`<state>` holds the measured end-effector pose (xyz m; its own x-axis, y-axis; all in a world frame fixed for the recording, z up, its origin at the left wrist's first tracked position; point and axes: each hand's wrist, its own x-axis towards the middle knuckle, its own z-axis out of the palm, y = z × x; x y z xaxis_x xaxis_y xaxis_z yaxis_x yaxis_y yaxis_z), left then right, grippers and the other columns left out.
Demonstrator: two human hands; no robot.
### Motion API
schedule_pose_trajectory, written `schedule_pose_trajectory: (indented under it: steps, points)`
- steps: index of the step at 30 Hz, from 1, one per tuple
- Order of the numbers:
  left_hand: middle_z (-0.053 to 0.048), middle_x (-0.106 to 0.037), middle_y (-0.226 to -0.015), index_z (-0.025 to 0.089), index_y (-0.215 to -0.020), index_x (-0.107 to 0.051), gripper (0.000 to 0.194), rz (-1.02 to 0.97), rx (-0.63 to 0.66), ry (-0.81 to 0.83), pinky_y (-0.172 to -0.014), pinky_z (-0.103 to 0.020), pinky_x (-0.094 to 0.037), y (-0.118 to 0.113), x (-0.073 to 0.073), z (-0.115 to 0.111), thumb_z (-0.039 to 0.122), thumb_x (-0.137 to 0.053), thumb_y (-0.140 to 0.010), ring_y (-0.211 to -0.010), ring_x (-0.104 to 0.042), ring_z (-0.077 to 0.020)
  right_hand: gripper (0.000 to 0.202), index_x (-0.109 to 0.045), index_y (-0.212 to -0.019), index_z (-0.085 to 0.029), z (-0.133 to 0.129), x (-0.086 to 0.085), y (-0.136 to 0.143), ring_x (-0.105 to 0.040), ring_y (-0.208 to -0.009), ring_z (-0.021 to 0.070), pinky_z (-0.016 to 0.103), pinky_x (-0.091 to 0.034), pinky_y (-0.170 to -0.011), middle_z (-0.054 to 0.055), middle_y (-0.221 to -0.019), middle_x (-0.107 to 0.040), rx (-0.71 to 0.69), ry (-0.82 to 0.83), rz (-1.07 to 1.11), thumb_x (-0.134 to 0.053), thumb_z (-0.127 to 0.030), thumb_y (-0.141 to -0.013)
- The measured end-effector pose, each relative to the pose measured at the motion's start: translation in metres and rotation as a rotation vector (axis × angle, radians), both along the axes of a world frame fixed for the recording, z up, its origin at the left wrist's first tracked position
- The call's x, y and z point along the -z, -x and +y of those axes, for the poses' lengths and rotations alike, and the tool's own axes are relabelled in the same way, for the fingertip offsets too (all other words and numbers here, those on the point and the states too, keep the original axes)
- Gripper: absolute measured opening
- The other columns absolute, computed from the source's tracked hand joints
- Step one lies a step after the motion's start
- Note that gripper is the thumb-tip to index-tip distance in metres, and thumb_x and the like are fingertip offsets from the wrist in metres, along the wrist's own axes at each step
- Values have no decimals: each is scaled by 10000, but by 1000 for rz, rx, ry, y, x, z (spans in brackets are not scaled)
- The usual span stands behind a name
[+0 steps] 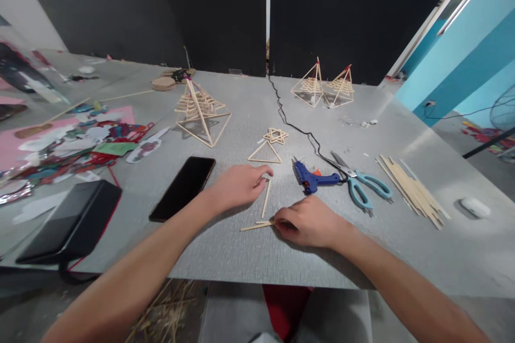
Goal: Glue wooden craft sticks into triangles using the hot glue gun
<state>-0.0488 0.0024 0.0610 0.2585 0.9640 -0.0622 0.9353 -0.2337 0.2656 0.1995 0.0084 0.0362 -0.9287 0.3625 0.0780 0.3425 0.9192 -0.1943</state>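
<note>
My left hand (243,185) rests on the grey table with its fingers curled, close to the upper end of a short wooden stick (266,199). What its fingertips hold, if anything, is too small to tell. Lower and to the right, my right hand (303,221) pinches the right ends of two thin sticks (256,226) that lie almost flat. Beyond my hands lie a stick triangle (264,160) and a small stick star (276,136). A blue glue gun (315,178) sits just past my right hand, beside scissors (364,182) with light blue handles.
A black phone (183,188) and a black case (70,222) lie at left, below piled paper scraps (116,148). Stick pyramids (203,112) (309,86) stand farther back. Loose sticks (412,190) and a white case (475,207) are at right; a black cord (295,127) crosses the table.
</note>
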Motion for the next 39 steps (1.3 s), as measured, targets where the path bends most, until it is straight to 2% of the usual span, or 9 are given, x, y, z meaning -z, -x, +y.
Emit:
schedule_pose_trajectory:
  steps: [2, 4, 6, 8, 14, 21, 27, 32, 39]
  points:
    - [-86, -805, -903, 205, -1307, -724, 375, 29, -56, 0, -770, -365, -473, -8, -4, -6, 401, -532, -1051, -874, -751, -307, 143, -787, -1061, -201, 0, -1, 0, -680, -617, 155, 347, -177, -589, 30, -812, -842, 21, 3, -23, -674, -233, -980]
    - [-79, -779, -833, 215, -1142, -752, 344, 50, -59, 24, -741, -365, -451, -15, -7, -13, 492, -587, -1023, -848, -739, -318, 136, -783, -1050, -199, 1, -2, 0, -676, -614, 153, 347, -168, -588, 34, -809, -840, 31, 8, -46, -671, -232, -982]
    - [-63, -761, -792, 235, -988, -752, 271, 63, -28, 59, -714, -354, -422, -19, -10, -17, 460, -602, -1004, -821, -725, -301, 128, -783, -1039, -199, 0, -3, 1, -675, -617, 153, 345, -164, -590, 39, -811, -839, 32, 12, -64, -676, -235, -978]
    - [-59, -758, -790, 237, -915, -742, 214, 72, -1, 88, -695, -347, -398, -19, -12, -19, 369, -589, -984, -803, -708, -281, 126, -785, -1039, -200, -2, -4, 1, -673, -621, 155, 341, -167, -593, 40, -809, -837, 32, 23, -70, -688, -235, -968]
    - [-47, -763, -816, 229, -865, -753, 144, 80, 34, 171, -655, -333, -355, -5, -22, -19, 297, -639, -920, -745, -651, -239, 121, -769, -1046, -207, -10, -6, 2, -664, -620, 152, 324, -221, -607, 17, -785, -821, -36, 112, -55, -715, -237, -941]
    - [-17, -735, -766, 233, -802, -728, 152, 66, 96, 241, -631, -331, -321, -11, -28, -24, 287, -644, -918, -696, -600, -206, 177, -749, -1136, -175, -11, -3, 3, -649, -583, 162, 341, -192, -600, 43, -757, -809, -18, 46, -73, -656, -247, -1002]
    - [-24, -732, -782, 238, -867, -728, 98, 84, 92, 249, -641, -342, -326, -11, -32, -27, 276, -645, -903, -706, -607, -220, 167, -738, -1111, -165, -14, 4, 3, -648, -576, 159, 348, -188, -597, 44, -752, -806, -39, 34, -29, -642, -234, -992]
    - [-58, -739, -822, 238, -932, -704, 119, 128, 104, 219, -683, -358, -387, -17, -31, -30, 328, -632, -904, -762, -658, -271, 144, -723, -1087, -171, -15, 7, 2, -643, -566, 144, 351, -188, -600, 31, -744, -802, -63, 17, 20, -620, -239, -1012]
    - [-79, -743, -805, 229, -878, -694, 114, 163, 93, 204, -689, -369, -418, -18, -30, -31, 310, -615, -893, -761, -683, -289, 154, -718, -1080, -180, -12, 5, 0, -636, -552, 152, 357, -192, -597, 26, -725, -791, -63, 7, 30, -589, -249, -1032]
